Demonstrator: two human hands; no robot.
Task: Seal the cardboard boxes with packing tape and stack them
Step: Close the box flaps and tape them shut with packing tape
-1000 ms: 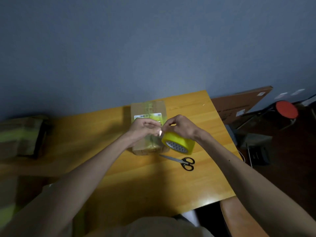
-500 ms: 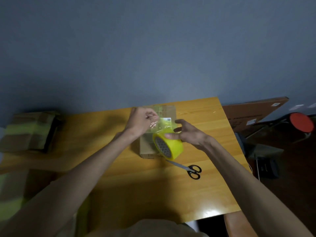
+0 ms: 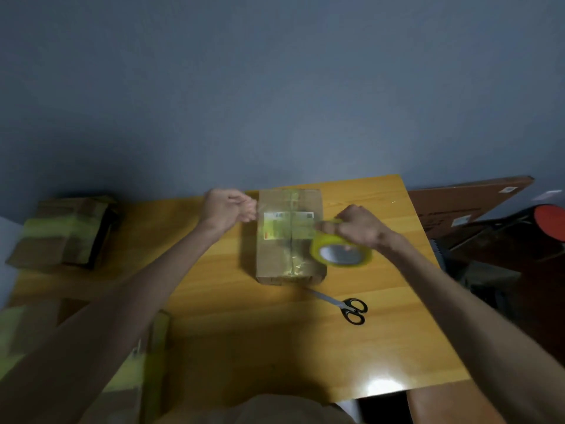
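Nearest the camera, at the bottom edge: a scrap of pale clothing [image 3: 260, 411], cut off by the frame. Low on the left, beside the table, a taped box [image 3: 134, 362] with yellow-green bands, blurred and half hidden behind the left forearm.

On to the wooden table [image 3: 275, 356]: black-handled scissors [image 3: 347, 306] lying flat, blades pointing at the near corner of the cardboard box [image 3: 289, 261]. Touching it or just short of it, hard to say.

Farther in, that box, flat on the table around mid-width, with a white-and-green label [image 3: 287, 226] on top, print unreadable. Over its right edge, the right hand [image 3: 359, 228], knuckles up, fingers curled round the yellow tape roll [image 3: 341, 252], gripping it from above with the hollow core turned toward the camera. Thumb out of sight behind the roll.

And off the box's far left corner, the left hand [image 3: 227, 209], wrist bent, fingers bunched, pinching the end of a clear strip of tape [image 3: 275, 220]. Hands well apart, strip stretched between them, only a faint glint across the box top. Stuck down or held just above the cardboard? Cannot tell.

Far left, by the table's far corner, another taped box [image 3: 61, 234], dim and soft. Far right, beyond the table, a flat brown board [image 3: 470, 200] leaning at the grey-blue wall [image 3: 275, 87], and a red stool seat [image 3: 552, 221] clipped by the frame edge.
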